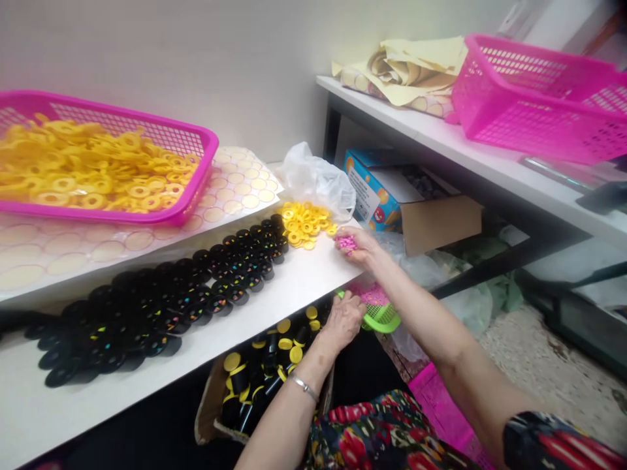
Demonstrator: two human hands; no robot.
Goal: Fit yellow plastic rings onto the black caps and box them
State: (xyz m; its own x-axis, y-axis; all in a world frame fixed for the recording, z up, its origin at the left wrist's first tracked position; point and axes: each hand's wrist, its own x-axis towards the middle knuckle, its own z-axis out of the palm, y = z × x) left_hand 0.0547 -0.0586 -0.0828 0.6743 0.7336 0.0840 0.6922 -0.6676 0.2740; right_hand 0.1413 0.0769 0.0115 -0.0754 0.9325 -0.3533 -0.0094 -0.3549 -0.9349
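My right hand (356, 247) is cupped around a heap of small pink pieces (346, 243), just off the table's end near the yellow rings. Below it, my left hand (345, 320) grips the rim of a small green basket (382, 318) with more pink pieces inside. Rows of small black cups (196, 287) stand along the white table (274, 294), several with bright coloured bits in them. At the end of the rows lies a loose pile of yellow rings (306, 224).
A pink basket (191, 196) of yellow rings stands on the raised shelf at left. Under the table edge, a cardboard box (208, 408) holds black containers with yellow lids. A clear plastic bag (318, 176), a blue carton (369, 189) and another pink basket (529, 117) are at right.
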